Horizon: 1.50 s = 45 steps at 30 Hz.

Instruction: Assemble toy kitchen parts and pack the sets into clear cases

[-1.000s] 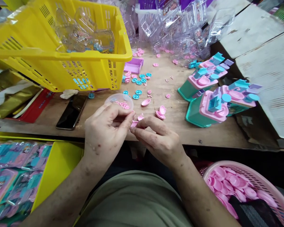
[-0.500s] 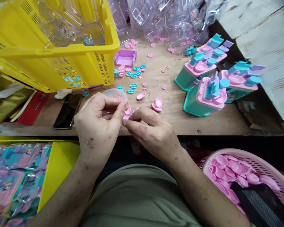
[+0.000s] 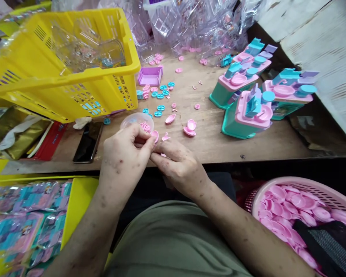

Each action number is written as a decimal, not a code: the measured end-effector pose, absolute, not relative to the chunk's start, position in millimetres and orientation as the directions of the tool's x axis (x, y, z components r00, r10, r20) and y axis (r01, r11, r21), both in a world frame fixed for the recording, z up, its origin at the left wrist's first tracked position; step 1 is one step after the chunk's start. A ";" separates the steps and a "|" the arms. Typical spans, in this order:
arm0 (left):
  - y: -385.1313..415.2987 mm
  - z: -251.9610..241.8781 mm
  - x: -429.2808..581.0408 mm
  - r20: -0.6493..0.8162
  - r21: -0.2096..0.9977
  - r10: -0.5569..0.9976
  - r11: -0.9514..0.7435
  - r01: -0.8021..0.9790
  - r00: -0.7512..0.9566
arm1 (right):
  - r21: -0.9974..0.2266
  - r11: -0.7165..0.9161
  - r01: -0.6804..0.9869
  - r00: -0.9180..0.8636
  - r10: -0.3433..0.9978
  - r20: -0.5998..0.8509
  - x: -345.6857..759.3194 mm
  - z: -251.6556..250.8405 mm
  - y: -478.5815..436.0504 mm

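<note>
My left hand (image 3: pixel 128 154) is closed in a pinch, with a small pink toy basin (image 3: pixel 155 135) at its thumb and fingertips. My right hand (image 3: pixel 181 165) meets it with bent fingers pressed together; a bit of pink shows between them, but what they grip is mostly hidden. Just behind my left hand stands a clear round tub (image 3: pixel 128 120) of tiny pink pieces (image 3: pixel 145 127). Beyond my right fingers lie a small pink piece (image 3: pixel 166 136), a pink oval dish (image 3: pixel 170 118) and two more pink dishes touching each other (image 3: pixel 189 130).
A yellow crate (image 3: pixel 103 79) with clear packaging stands left, near a phone (image 3: pixel 88 142). Several teal-and-pink toy units (image 3: pixel 245 115) stand right. Blue discs (image 3: pixel 160 107) and a purple tray (image 3: pixel 150 76) lie behind. A pink basket (image 3: pixel 255 192) sits below, right; packed toys (image 3: pixel 25 231) fill the lower left.
The view has shifted slightly, so the table's contents sit differently in it. My hands have turned a little, and the pink basin now shows above my left thumb.
</note>
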<state>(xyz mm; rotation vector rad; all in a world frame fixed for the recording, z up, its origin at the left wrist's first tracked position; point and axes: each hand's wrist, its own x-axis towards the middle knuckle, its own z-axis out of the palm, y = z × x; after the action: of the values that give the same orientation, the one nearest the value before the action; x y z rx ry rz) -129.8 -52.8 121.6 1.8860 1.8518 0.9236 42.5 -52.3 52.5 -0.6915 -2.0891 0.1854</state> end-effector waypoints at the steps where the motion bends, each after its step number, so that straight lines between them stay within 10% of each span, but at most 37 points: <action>1: -50.8 122.7 -131.6 0.176 0.674 0.983 -0.082 0.734 -0.052 | -0.383 0.835 0.395 -0.440 0.538 0.719 43.0 51.6 -51.5; 24: -30.8 121.1 -146.9 -0.136 0.991 0.979 0.135 0.020 0.153 | -0.355 0.871 0.340 -0.401 0.476 0.783 55.5 63.8 -48.3; 45: -42.5 113.5 -172.9 0.133 0.982 0.980 -0.150 0.112 0.150 | -0.714 0.700 -0.026 -0.339 0.666 0.665 62.1 58.5 -42.5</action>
<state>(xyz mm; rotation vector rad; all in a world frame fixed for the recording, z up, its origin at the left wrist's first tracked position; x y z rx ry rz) -172.9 -42.5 113.5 1.4691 1.1192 1.1434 62.1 -42.5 58.5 -0.5076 -1.7905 0.7715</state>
